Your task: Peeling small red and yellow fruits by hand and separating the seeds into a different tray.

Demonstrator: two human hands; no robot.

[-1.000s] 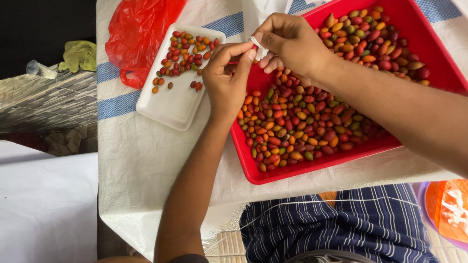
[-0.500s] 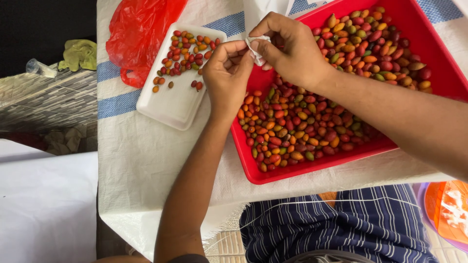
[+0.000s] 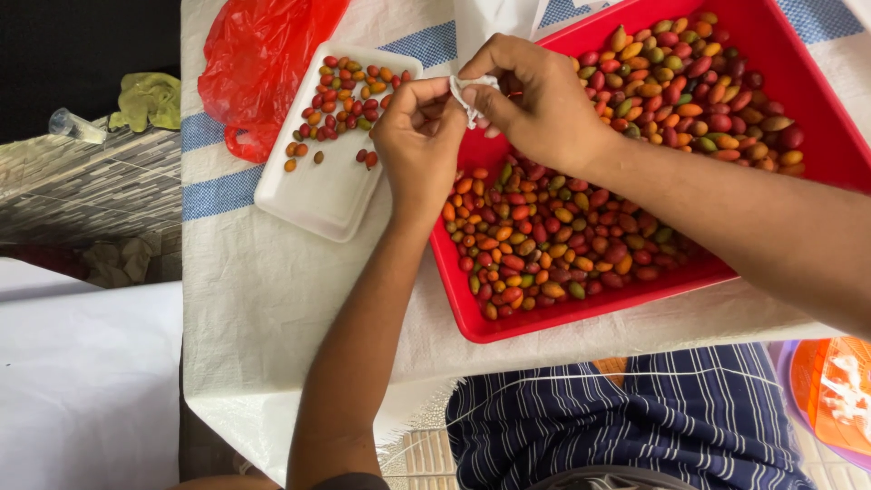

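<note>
My left hand [image 3: 419, 145] and my right hand [image 3: 541, 109] meet above the near-left corner of a red tray [image 3: 635, 304]. Together they pinch a small white scrap [image 3: 466, 91], like cloth or tissue, between their fingertips. The red tray is full of small oval fruits [image 3: 581, 227] in red, orange and green. To the left lies a white foam tray [image 3: 327, 195] with a smaller heap of the same fruits [image 3: 349, 91] at its far end.
A crumpled red plastic bag [image 3: 259, 68] lies at the back left. Everything rests on a white woven sheet with blue stripes [image 3: 272, 299]. Blue striped fabric [image 3: 635, 426] covers my lap below, and an orange bowl [image 3: 835, 395] sits at the lower right.
My hands have closed together on the white scrap; a second ago the right hand held it slightly apart from the left. The trays and fruits have not moved.
</note>
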